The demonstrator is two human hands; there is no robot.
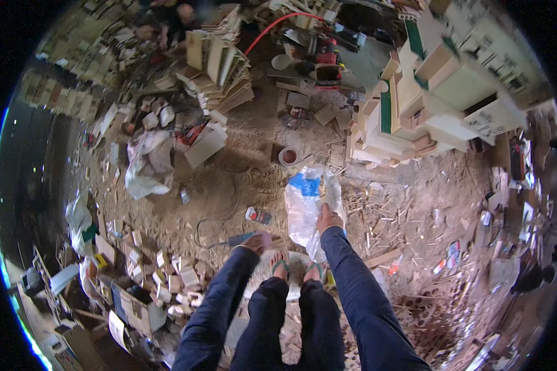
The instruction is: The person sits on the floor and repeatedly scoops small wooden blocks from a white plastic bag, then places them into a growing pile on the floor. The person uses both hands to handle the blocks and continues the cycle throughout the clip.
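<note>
Well, right hand point(330, 218): fingers clamped on plastic bag point(301, 216) ahead of the feet point(280, 264), probably so it won't slip.
Left hand point(253, 245): by a blue tool point(238, 238); can't tell its fingers.

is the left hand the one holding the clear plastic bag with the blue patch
No, the right hand holds the plastic bag, while the left hand is apart from it.

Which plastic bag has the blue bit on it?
The translucent plastic bag in the right hand; its blue patch sets it apart from the white plastic bag lying farther left.
</note>
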